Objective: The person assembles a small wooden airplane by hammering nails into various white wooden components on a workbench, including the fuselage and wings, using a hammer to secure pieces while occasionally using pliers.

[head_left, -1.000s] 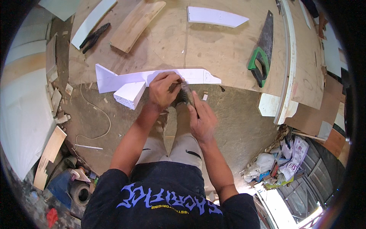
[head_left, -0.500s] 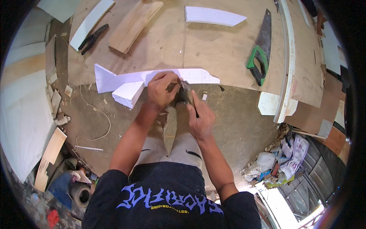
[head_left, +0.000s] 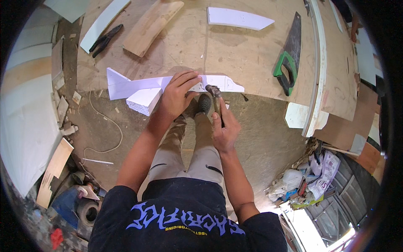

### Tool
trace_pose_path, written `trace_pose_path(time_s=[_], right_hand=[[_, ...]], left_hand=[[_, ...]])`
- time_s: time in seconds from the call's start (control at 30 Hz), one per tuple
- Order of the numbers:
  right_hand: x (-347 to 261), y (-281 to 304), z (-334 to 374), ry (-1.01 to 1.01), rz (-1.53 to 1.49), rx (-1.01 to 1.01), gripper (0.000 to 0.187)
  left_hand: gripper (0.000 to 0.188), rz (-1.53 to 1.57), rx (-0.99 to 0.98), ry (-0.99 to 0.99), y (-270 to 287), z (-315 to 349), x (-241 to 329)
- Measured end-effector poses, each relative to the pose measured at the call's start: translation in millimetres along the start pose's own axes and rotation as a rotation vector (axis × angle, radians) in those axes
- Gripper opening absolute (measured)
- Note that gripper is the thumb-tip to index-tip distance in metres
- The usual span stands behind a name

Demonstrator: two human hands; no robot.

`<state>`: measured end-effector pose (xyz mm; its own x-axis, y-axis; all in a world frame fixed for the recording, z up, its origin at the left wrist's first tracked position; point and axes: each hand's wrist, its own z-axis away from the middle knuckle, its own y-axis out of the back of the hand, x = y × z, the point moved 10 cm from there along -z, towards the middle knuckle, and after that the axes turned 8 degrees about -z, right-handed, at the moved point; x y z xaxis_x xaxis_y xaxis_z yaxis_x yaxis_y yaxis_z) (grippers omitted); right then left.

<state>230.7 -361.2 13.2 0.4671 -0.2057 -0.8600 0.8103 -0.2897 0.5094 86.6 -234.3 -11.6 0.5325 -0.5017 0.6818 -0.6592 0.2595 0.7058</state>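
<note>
My right hand [head_left: 226, 131] is closed round the handle of a hammer [head_left: 215, 93], whose dark head is over the board's lower edge. My left hand [head_left: 177, 93] grips a long white board [head_left: 147, 83] at the table's near edge, its fingers laid across the top and its thumb partly hidden beneath. A flared white piece [head_left: 116, 84] meets the board's left end. Close to my left wrist, a thick white block [head_left: 145, 101] slants out from the board past the table edge. Whether a nail is between my left fingers cannot be seen.
On the plywood table [head_left: 184, 46] lie a green-handled handsaw [head_left: 289, 63], black pliers [head_left: 105, 41], a bare wood plank [head_left: 153, 27] and a white board with a pointed end [head_left: 239, 19]. A long white strip [head_left: 320, 63] crosses the right side. A cord [head_left: 119, 130] curls on the floor.
The hammer head has moved right and away from my left fingers. My left fingers, bunched near the hammer head before, now lie flatter over the board. The view has shifted slightly.
</note>
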Motion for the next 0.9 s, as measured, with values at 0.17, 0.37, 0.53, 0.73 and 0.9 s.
trace_pose_path(time_s=[0.17, 0.37, 0.53, 0.73, 0.9], right_hand=[[-15, 2, 1, 0.087, 0.015, 0.013, 0.046], [-18, 10, 21, 0.209, 0.035, 0.113, 0.048], [-23, -1, 12, 0.209, 0.071, 0.062, 0.047], [-14, -8, 8, 0.161, 0.070, 0.026, 0.047], [-21, -1, 9, 0.175, 0.079, 0.078, 0.049]], left_hand=[[0.055, 0.004, 0.020, 0.013, 0, 1, -1], [0.056, -0.001, 0.015, 0.018, -3, 1, -6], [0.057, -0.016, 0.016, 0.009, -3, 2, -7], [0.057, -0.016, 0.010, 0.021, -3, -1, -8], [0.057, -0.019, 0.004, 0.020, -4, 1, -8]])
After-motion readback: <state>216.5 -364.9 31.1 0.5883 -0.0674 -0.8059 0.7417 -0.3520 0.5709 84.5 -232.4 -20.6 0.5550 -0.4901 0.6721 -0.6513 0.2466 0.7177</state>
